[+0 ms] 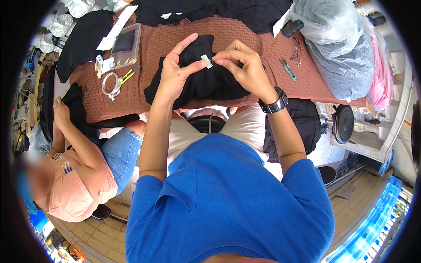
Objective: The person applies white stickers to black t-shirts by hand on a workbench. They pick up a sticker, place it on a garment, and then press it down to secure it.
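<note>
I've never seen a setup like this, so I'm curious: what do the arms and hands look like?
They're a person's. The left hand and right hand wear no gloves. A black wristwatch circles the right wrist; short blue sleeves leave both forearms bare.

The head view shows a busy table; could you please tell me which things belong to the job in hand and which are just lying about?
Job in hand:
- white tag, touched by the left grip, with the right grip at its edge
- black cloth beneath it

Apparently lying about, untouched:
- green snips
- yellow snips
- clear box
- black spool
</note>
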Demonstrator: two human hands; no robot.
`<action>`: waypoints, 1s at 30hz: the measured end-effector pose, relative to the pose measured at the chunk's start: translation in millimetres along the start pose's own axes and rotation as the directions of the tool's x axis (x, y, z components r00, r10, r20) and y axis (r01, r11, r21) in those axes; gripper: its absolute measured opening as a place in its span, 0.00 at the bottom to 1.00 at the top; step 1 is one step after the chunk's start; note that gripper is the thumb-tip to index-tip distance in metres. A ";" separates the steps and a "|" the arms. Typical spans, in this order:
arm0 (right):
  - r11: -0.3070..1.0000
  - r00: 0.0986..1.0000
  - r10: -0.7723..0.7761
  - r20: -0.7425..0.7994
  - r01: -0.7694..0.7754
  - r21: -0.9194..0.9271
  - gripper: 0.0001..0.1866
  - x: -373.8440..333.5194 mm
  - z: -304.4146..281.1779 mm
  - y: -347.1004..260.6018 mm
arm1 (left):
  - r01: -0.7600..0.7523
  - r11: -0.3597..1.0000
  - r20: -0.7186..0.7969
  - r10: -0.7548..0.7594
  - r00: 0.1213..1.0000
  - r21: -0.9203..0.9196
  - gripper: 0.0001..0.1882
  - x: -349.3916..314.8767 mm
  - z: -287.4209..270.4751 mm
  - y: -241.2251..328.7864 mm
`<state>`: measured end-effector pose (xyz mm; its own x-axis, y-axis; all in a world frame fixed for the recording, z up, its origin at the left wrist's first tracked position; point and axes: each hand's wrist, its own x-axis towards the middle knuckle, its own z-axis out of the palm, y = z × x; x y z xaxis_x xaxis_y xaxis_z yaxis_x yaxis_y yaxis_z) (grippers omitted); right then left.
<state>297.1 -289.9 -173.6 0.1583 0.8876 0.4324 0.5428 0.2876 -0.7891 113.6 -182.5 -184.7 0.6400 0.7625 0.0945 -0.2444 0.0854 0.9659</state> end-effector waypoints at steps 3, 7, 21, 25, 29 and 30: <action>0.999 1.000 0.016 0.002 -0.016 0.031 0.06 0.7 0.3 1.2 | 0.002 1.000 0.006 -0.002 1.000 -0.017 0.38 0.5 -0.7 -0.9; 0.997 1.000 0.026 0.003 -0.026 0.071 0.06 1.0 1.3 4.6 | 0.014 1.000 0.013 -0.014 1.000 -0.015 0.39 -0.3 -0.6 1.2; 0.955 0.960 0.240 -0.147 -0.206 0.211 0.09 -5.3 24.3 -4.7 | -0.056 0.986 -0.126 0.077 0.989 0.160 0.37 2.3 4.8 -12.0; 0.998 0.987 -0.034 -0.157 0.024 -0.065 0.07 -1.7 26.1 -12.1 | -0.118 0.944 -0.161 0.174 0.972 0.307 0.38 5.1 8.0 -14.5; 0.958 0.973 -0.203 -0.110 0.174 -0.226 0.04 5.5 25.8 -1.4 | -0.127 0.912 -0.139 0.194 0.971 0.390 0.38 3.9 12.9 -8.2; 0.942 0.967 -0.240 -0.086 0.211 -0.263 0.03 6.9 25.0 -1.3 | -0.117 0.915 -0.134 0.181 0.974 0.386 0.38 4.2 12.3 -8.7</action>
<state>276.9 -275.1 -180.5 0.0933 0.7585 0.6450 0.7611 0.3633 -0.5373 127.4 -187.9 -189.8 0.4819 0.8443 0.2344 -0.0173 -0.2583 0.9659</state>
